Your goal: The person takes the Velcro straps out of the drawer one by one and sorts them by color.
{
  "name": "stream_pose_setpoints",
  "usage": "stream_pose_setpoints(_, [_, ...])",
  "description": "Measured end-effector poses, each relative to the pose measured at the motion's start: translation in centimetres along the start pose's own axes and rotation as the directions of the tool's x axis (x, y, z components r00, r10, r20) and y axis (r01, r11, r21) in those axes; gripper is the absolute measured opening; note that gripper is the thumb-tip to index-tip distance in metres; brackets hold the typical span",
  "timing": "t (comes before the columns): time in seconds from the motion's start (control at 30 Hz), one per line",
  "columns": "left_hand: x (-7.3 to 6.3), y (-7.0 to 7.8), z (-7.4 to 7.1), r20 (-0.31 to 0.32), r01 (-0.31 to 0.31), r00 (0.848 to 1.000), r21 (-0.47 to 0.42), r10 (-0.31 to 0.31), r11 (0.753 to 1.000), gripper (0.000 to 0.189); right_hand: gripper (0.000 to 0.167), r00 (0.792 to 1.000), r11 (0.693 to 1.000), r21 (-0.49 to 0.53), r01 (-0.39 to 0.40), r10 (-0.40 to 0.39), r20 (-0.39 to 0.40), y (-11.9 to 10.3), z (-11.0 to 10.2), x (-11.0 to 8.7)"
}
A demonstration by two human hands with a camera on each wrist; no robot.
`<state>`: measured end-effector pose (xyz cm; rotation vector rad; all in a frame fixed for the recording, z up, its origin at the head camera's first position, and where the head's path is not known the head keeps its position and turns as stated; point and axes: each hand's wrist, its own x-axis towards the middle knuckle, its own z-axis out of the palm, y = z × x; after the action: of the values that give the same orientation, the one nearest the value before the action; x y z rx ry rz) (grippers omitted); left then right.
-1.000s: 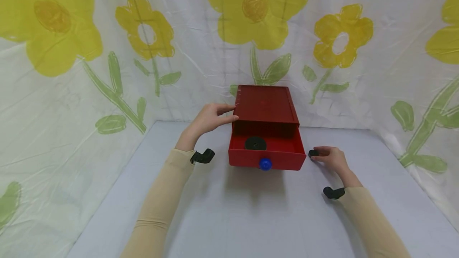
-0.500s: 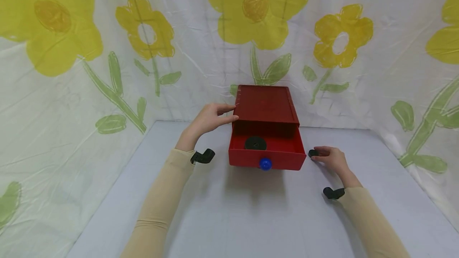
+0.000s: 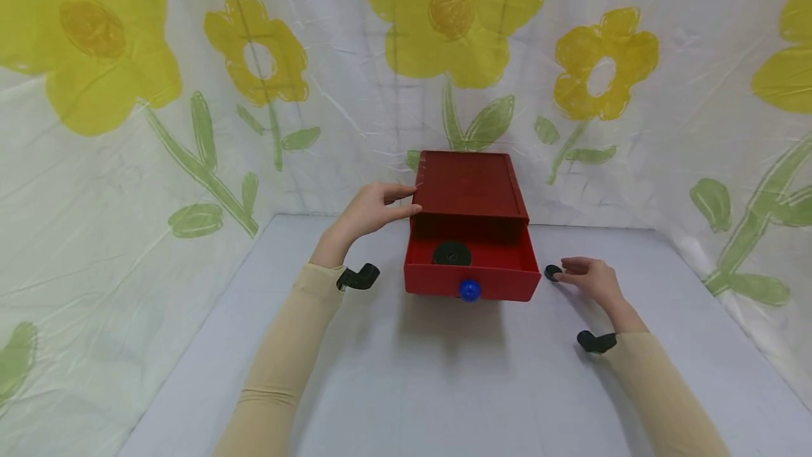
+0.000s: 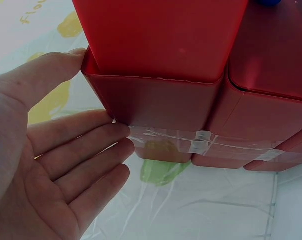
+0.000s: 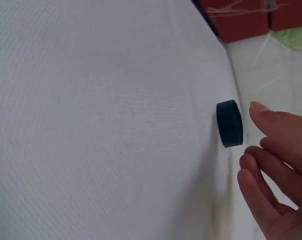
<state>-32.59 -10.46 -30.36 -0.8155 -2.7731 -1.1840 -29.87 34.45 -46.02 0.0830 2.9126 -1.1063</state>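
A red drawer box [image 3: 469, 185] stands at the back middle with its drawer [image 3: 419, 279] pulled out. The drawer's front carries a blue knob [image 3: 469, 291], and a flat black disc [image 3: 452, 252] lies inside at the left. My left hand [image 3: 368, 214] touches the box's left side with thumb and fingertips; in the left wrist view its fingers [image 4: 75, 142] are nearly straight. Beside the drawer, on the right, a small dark round cap [image 5: 230, 123] rests on the table. My right hand [image 3: 593, 279] hovers by it, and the right wrist view shows a gap between fingertips and cap.
A white table [image 3: 444, 393] spreads beneath everything. Behind and at both sides hangs a white sheet [image 3: 342, 90] with painted yellow flowers. In the left wrist view, clear tape [image 4: 203, 140] runs across several red box sections standing together.
My right hand has drawn back slightly to the right, its fingers loosening from the small cap, which stays on the table. The left hand and the drawer box have not moved.
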Motion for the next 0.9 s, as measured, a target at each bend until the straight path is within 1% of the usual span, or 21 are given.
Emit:
stream_pose_setpoints(0.17, [0.0, 0.1, 0.0, 0.001, -0.003, 1.000, -0.004, 0.003, 1.000, 0.057, 0.058, 0.998, 0.999, -0.020, 0.045, -0.046, -0.032, -0.5, -0.9, -0.7])
stream_pose_setpoints(0.37, [-0.1, 0.2, 0.0, 0.003, -0.006, 1.000, -0.001, 0.006, 1.000, 0.056, 0.060, 0.997, 0.997, -0.027, 0.071, -0.072, -0.036, -1.4, -1.9, -1.6])
stream_pose_setpoints(0.57, [-0.2, 0.3, -0.1, 0.002, 0.002, 1.000, 0.002, -0.002, 1.000, 0.056, 0.061, 0.990, 0.992, -0.040, 0.123, -0.125, -0.059, -3.0, -2.8, -2.7])
stream_pose_setpoints(0.73, [-0.2, 0.4, 0.0, 0.003, 0.004, 1.000, -0.001, -0.004, 1.000, 0.056, 0.064, 0.985, 0.986, -0.037, 0.161, -0.163, -0.052, -4.5, -3.7, -3.6])
stream_pose_setpoints(0.9, [-0.2, 0.4, 0.0, 0.004, 0.003, 1.000, -0.003, -0.003, 1.000, 0.056, 0.063, 0.977, 0.979, -0.039, 0.201, -0.203, -0.062, -6.1, -4.6, -4.6])
